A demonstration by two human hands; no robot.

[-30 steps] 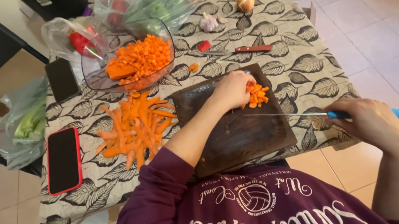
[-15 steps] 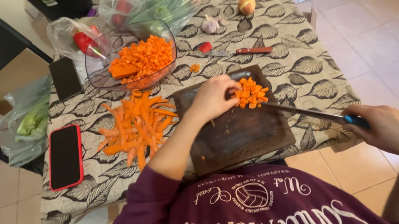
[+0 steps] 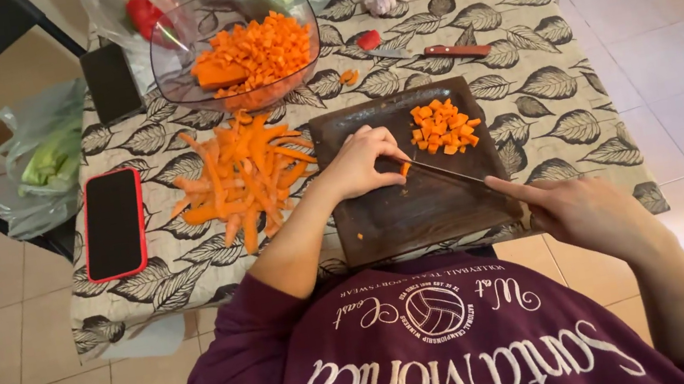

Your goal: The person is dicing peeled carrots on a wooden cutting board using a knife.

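Carrot strips [image 3: 244, 185] lie left of our dark cutting board [image 3: 419, 207]. Our left hand [image 3: 360, 161] now curls over what seems a carrot piece, off the diced heap [image 3: 442, 127]. Our right hand [image 3: 586, 211], nearer, grips the knife [image 3: 445, 173], now on the board.

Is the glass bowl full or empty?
Partly full: the glass bowl holds a heap of diced carrot below its rim.

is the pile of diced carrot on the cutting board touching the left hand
No, the diced carrot pile lies apart from the left hand on the cutting board.
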